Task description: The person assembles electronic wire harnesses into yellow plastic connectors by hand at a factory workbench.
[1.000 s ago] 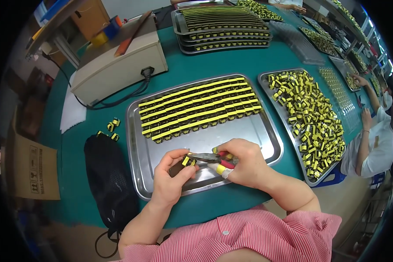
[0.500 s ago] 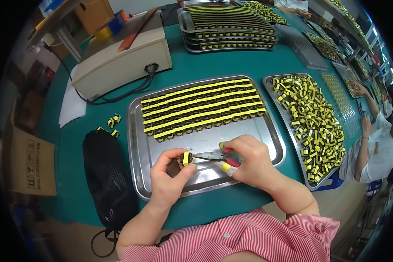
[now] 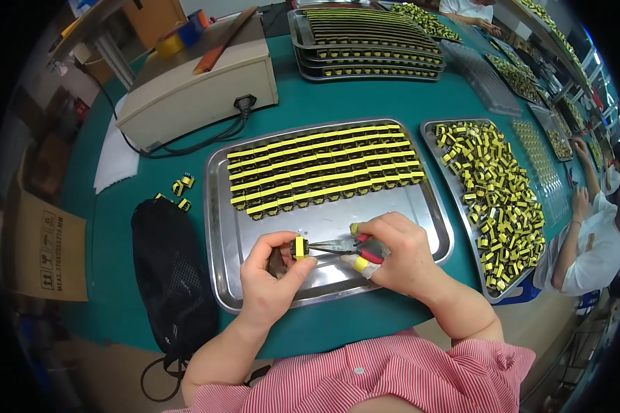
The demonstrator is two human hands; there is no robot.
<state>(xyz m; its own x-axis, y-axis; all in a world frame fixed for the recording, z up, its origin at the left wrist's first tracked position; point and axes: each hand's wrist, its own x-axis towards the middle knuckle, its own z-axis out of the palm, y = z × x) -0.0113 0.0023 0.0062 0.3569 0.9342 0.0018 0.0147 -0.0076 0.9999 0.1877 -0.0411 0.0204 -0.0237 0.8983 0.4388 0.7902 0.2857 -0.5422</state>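
Note:
Between the thumb and fingers of my left hand [image 3: 270,274] is a small transformer [image 3: 299,248] wrapped in yellow tape, with dark sides. My right hand [image 3: 401,253] grips needle-nose pliers [image 3: 370,250] with red and black handles; yellowish wraps cover some of its fingertips. The pliers' thin jaws point left and meet the transformer's right side. Both hands are over the near part of a metal tray [image 3: 244,237]. Farther back in that tray, yellow-taped transformers [image 3: 327,165] stand in tight rows.
To the right, a second tray [image 3: 455,182] holds a loose heap of transformers. Stacked full trays [image 3: 368,69] stand at the back. A beige box-shaped device [image 3: 200,103] with a black cord sits back left, a black pouch [image 3: 169,275] near left. Co-workers [image 3: 585,237] sit along the right.
The whole view has shifted slightly. My hands keep the same hold on the transformer and the pliers, with the jaws still at the transformer's right side.

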